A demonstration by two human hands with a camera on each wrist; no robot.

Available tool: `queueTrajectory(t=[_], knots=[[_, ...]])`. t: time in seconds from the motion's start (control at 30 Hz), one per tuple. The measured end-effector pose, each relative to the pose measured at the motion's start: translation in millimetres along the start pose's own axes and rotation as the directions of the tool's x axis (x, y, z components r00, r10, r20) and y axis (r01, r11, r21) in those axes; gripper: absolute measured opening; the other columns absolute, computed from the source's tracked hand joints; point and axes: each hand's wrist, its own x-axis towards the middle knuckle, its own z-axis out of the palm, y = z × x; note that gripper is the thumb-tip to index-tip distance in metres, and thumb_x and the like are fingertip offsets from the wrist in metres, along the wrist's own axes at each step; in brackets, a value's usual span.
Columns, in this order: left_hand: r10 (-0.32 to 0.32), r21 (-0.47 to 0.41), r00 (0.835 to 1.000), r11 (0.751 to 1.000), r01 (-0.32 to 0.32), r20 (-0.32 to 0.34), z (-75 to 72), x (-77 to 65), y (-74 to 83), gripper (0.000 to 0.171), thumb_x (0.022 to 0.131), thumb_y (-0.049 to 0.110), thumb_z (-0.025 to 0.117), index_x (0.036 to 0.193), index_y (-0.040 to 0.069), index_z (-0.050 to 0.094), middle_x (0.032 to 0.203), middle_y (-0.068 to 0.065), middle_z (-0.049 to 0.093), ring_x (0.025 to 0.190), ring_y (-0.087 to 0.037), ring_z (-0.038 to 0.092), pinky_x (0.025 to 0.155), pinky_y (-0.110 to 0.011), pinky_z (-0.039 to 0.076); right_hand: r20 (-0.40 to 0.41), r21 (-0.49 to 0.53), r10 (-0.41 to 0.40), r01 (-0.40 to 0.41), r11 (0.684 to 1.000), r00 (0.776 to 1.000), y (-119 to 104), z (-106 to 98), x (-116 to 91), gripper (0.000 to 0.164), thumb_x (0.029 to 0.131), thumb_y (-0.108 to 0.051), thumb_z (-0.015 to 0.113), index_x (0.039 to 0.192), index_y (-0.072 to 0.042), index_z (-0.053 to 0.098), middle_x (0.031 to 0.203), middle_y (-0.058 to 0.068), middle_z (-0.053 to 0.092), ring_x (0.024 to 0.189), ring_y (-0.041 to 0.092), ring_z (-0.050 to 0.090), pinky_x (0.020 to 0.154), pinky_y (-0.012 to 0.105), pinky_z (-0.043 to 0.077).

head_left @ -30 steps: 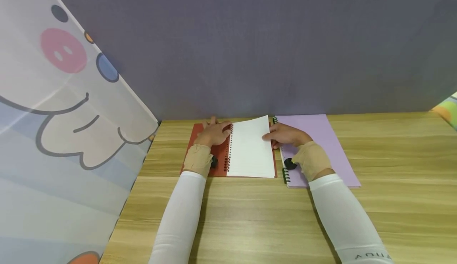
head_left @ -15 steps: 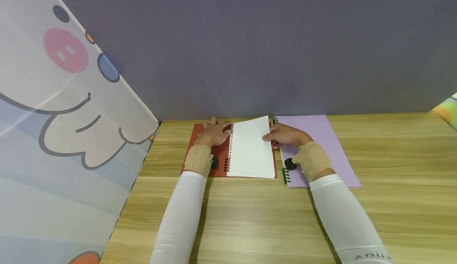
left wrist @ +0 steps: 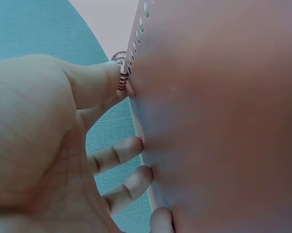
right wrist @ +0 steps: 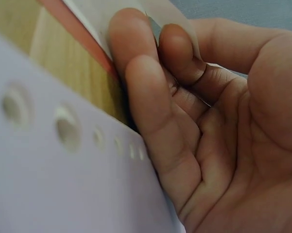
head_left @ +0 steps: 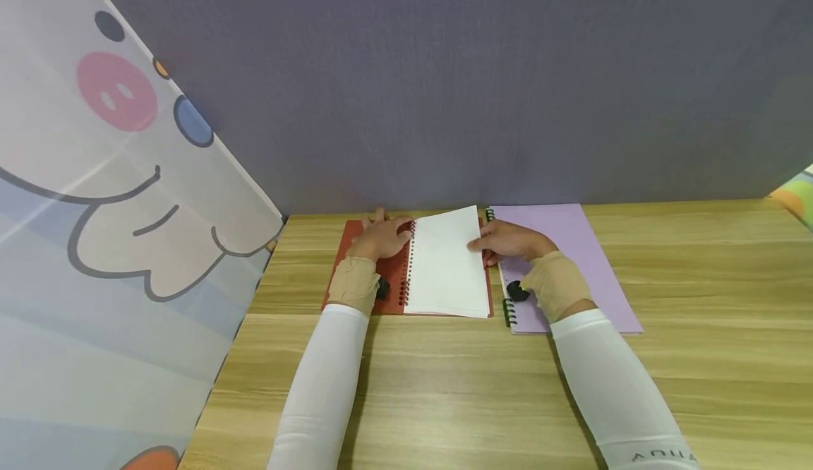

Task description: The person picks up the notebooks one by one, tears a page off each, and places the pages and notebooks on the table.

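Observation:
A red spiral notebook (head_left: pixel 394 272) lies open on the table, its cover folded to the left and a white page (head_left: pixel 444 265) showing on the right. My left hand (head_left: pixel 379 237) is at the top of its binding. In the left wrist view, thumb and index finger pinch the end of the coil (left wrist: pixel 121 80), while the other fingertips touch the cover's edge. At the page's right edge, my right hand (head_left: pixel 511 238) pinches the paper between thumb and fingers; the page's upper right corner is lifted. The right hand's curled lower fingers lie beside the lilac notebook's punched edge (right wrist: pixel 65 128).
A lilac notebook (head_left: pixel 578 258) with a green coil (head_left: pixel 509 312) lies closed to the right, partly under my right wrist. A grey panel (head_left: pixel 483 82) stands along the table's far edge. A cartoon-printed sheet (head_left: pixel 127 244) borders the left side of the wooden table (head_left: pixel 438 392).

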Motion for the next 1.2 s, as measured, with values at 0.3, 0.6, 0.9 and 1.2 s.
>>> queueTrajectory(t=[0.3, 0.6, 0.9, 1.2], knots=[[-0.012, -0.012, 1.000, 1.000, 0.012, 0.000, -1.1, -0.7, 1.8, 0.044, 0.096, 0.048, 0.034, 0.139, 0.045, 0.030, 0.142, -0.005, 0.015, 0.129, -0.039, 0.008, 0.078, -0.067, 0.029, 0.021, 0.012, -0.012, 0.012, 1.000, 1.000, 0.2, -0.8, -0.7, 0.028, 0.086, -0.029, 0.061, 0.092, -0.001, 0.060, 0.078, 0.010, 0.058, 0.070, 0.019, 0.057, 0.071, 0.035, 0.047], [-0.001, -0.008, 1.000, 1.000, 0.001, 0.000, -1.7, -0.4, 2.0, 0.045, 0.096, 0.046, 0.035, 0.140, 0.043, 0.031, 0.145, -0.008, 0.012, 0.128, -0.041, 0.012, 0.077, -0.070, 0.028, 0.023, 0.010, -0.021, 0.021, 1.000, 1.000, 1.8, -1.8, 0.5, 0.029, 0.086, -0.030, 0.061, 0.086, -0.002, 0.057, 0.077, 0.008, 0.057, 0.072, 0.020, 0.057, 0.072, 0.035, 0.047], [-0.007, -0.019, 1.000, 1.000, 0.007, 0.006, -2.7, -1.7, 2.0, 0.045, 0.096, 0.047, 0.035, 0.140, 0.043, 0.030, 0.148, -0.008, 0.008, 0.130, -0.041, 0.008, 0.078, -0.070, 0.027, 0.027, 0.005, -0.026, 0.026, 1.000, 0.999, -0.1, -1.5, -2.9, 0.029, 0.085, -0.031, 0.062, 0.084, -0.002, 0.059, 0.077, 0.009, 0.058, 0.072, 0.020, 0.058, 0.073, 0.036, 0.046], [-0.008, -0.012, 1.000, 1.000, 0.008, 0.001, -2.1, 0.0, 0.3, 0.045, 0.095, 0.047, 0.035, 0.140, 0.043, 0.031, 0.145, -0.007, 0.011, 0.128, -0.040, 0.011, 0.077, -0.070, 0.028, 0.042, 0.001, -0.032, 0.032, 0.999, 0.999, -2.3, -1.4, -2.6, 0.031, 0.085, -0.030, 0.062, 0.087, 0.001, 0.058, 0.077, 0.010, 0.059, 0.074, 0.022, 0.059, 0.073, 0.036, 0.046]])
